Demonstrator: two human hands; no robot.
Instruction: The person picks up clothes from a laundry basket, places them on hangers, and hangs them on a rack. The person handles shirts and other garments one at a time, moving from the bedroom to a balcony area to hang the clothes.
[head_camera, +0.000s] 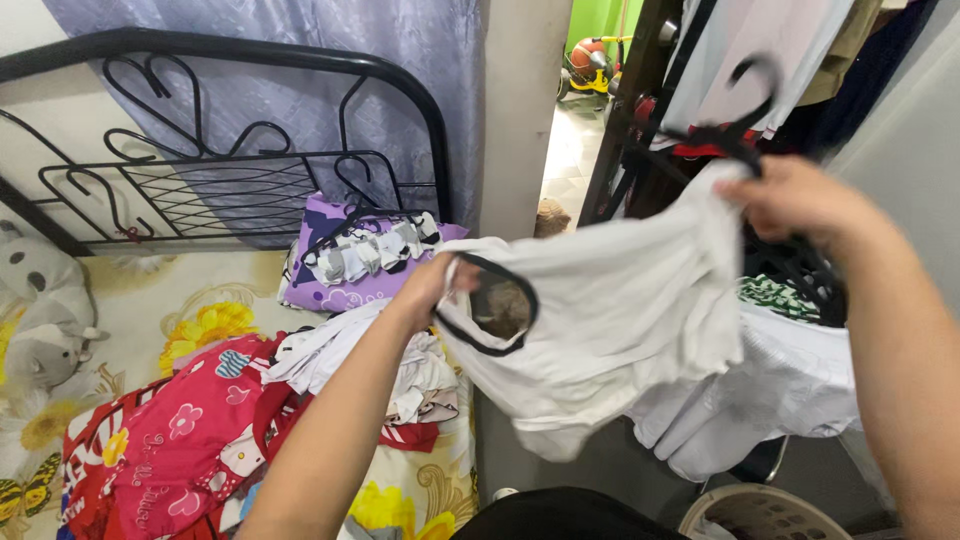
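I hold a white shirt (620, 310) with a black-trimmed neck opening stretched out in front of me above the bed's edge. My left hand (435, 285) grips the shirt at the neck opening. My right hand (800, 200) grips the shirt's other shoulder together with a black plastic hanger (745, 110), whose hook sticks up above the hand. The shirt's lower part hangs loose.
A bed (200, 320) with a black metal headboard (250, 150) carries a pile of clothes (200, 420), a purple pillow (330, 285) and a grey soft toy (45, 310). More white garments (780, 390) hang at the right. A laundry basket rim (760, 512) shows at the bottom.
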